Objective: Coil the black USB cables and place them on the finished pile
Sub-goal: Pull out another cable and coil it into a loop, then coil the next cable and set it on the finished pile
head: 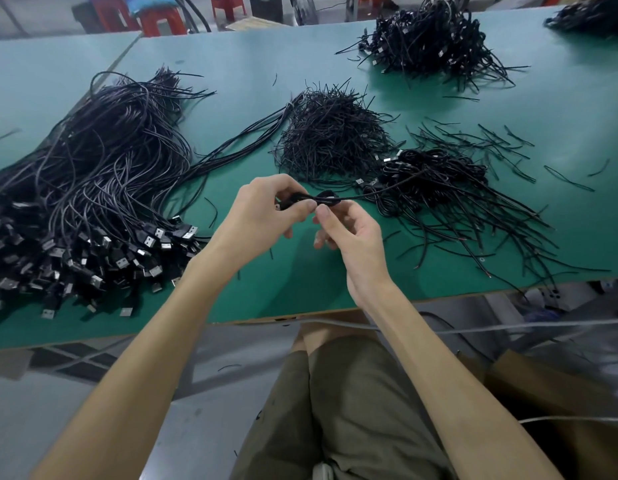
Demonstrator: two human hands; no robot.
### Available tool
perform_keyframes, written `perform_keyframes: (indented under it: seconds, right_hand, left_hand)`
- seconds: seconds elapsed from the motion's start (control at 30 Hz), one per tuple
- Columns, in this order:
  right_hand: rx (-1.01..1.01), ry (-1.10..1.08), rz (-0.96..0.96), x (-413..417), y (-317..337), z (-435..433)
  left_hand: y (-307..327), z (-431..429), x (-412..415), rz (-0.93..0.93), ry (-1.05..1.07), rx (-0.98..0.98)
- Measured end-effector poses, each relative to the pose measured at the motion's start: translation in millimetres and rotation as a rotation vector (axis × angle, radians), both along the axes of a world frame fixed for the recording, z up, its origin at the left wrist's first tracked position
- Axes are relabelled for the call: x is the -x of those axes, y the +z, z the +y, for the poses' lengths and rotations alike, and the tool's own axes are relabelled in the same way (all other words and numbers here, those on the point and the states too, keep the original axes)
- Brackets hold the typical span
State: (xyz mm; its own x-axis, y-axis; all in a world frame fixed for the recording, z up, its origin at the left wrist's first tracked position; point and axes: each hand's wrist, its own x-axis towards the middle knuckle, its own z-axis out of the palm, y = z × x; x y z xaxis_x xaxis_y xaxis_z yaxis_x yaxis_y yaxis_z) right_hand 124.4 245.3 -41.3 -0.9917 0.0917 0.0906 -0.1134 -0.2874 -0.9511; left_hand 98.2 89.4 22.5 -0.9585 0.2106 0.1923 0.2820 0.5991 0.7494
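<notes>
Two bare hands being seen: left hand [262,216], right hand [349,237]. One black USB cable [330,199] being held between them. Five cable heaps being counted on one green table [231,71]. Red stools being glimpsed behind; number unclear.

There is bare green table [283,271] right under my hands, all the way to the near edge. I can move there with nothing in the way. On my left a big heap of loose cables [103,161] takes up most of that side, and its plugs [103,251] spill close to my left arm. Just past my hands sits a mound of ties [331,136]. To the right lies the pile of coiled cables [435,171], and its thin ends fan out toward the near right edge. Far off the table is open on the left, and another heap [428,43] sits on the right.
</notes>
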Motion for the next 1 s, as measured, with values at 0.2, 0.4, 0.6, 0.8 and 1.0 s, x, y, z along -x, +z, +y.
perform_keyframes:
  seconds: [0.2,0.4,0.6,0.8,1.0]
  right_hand:
    - [0.077,-0.022,-0.021,1.9,1.6,3.3]
    - [0.229,-0.127,-0.208,5.2,13.6,7.0]
    - [0.712,-0.271,-0.198,26.2,66.0,54.8]
    - [0.497,-0.219,-0.201,17.4,51.1,56.1]
    - [0.266,-0.139,-0.256,12.7,27.6,40.3]
  left_hand:
    - [-9.6,-2.2,4.8,-0.1,-0.067,-0.042]
    - [-16.8,-13.7,7.8,-0.113,-0.002,-0.044]
    - [-11.7,-53.7,13.4,-0.037,0.153,0.391]
    - [-4.9,-90.8,16.2,-0.209,0.259,0.842]
    - [-10.2,-98.0,14.4,-0.165,0.211,0.776]
